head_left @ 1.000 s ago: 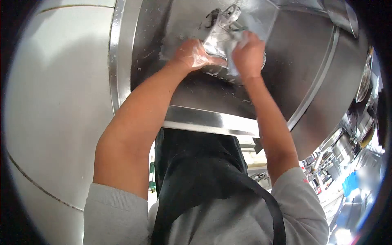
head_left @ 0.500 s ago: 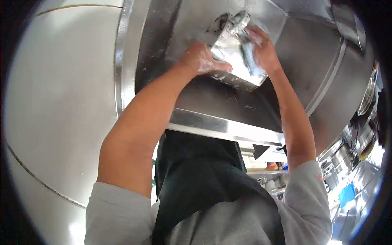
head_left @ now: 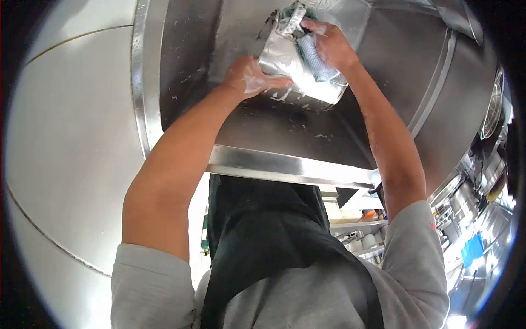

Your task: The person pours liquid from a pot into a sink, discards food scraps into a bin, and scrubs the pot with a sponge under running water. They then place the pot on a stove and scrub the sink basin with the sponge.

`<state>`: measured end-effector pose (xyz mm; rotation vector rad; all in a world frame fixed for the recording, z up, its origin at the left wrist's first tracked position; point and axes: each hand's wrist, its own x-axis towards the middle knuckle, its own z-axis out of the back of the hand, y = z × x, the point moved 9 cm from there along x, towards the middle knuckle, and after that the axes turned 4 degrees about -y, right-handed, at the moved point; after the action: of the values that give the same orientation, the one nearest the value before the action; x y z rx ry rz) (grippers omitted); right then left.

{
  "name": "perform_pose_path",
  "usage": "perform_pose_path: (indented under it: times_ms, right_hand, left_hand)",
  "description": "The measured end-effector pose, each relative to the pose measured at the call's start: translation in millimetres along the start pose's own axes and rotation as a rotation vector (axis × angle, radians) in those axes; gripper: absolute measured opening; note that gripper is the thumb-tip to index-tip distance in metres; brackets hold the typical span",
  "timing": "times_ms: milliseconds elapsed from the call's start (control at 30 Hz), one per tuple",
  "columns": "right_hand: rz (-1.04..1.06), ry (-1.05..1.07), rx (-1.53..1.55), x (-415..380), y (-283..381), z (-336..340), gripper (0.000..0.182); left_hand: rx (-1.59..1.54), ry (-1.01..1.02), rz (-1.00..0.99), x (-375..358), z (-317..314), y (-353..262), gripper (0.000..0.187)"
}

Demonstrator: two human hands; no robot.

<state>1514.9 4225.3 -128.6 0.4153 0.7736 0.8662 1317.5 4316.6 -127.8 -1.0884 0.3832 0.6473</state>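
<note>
Nearest to the camera we see our grey sleeves [head_left: 150, 285] and a black apron [head_left: 257, 241] hanging down the chest. Both bare forearms extend from there into a steel sink [head_left: 263, 164], whose front rim runs as a bright band just past the apron.

Inside the basin, our left hand [head_left: 249, 77] is closed on the lower left edge of a metal pan [head_left: 285, 60], with the thumb lying along the pan's side. The hand is wet with white suds. The pan is tilted, held clear of the basin floor near the far wall, and flecks of foam cling to its lower edge.

Our right hand [head_left: 331, 46] grips a sponge [head_left: 318, 63] with a pale mesh face and presses it against the pan's upper right face. The fingers curl over the sponge's top.

Suds streak the basin wall to the left of the pan. To the left of the sink lies a pale surface [head_left: 76, 164]. At the far right, beyond the sink's edge, shelves [head_left: 361, 236] carry small items too blurred to identify, and a blue object [head_left: 471, 249] lies below them.
</note>
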Motion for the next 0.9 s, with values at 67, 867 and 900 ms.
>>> perform_pose_path:
  times_ms: [67,867,900]
  right_hand:
    - [-0.232,-0.113,0.354,-33.9,9.9,19.2,0.031]
    - [-0.282,-0.233,-0.377,15.6,96.9,48.0,0.054]
    - [-0.303,-0.320,-0.332,15.7,88.8,51.5,0.062]
  left_hand:
    - [0.048,-0.011,-0.013,0.3,1.3,-0.6,0.099]
    - [0.065,0.004,-0.063,1.2,-1.0,-14.2,0.092]
    - [0.113,0.004,-0.075,2.5,0.4,-17.2,0.091]
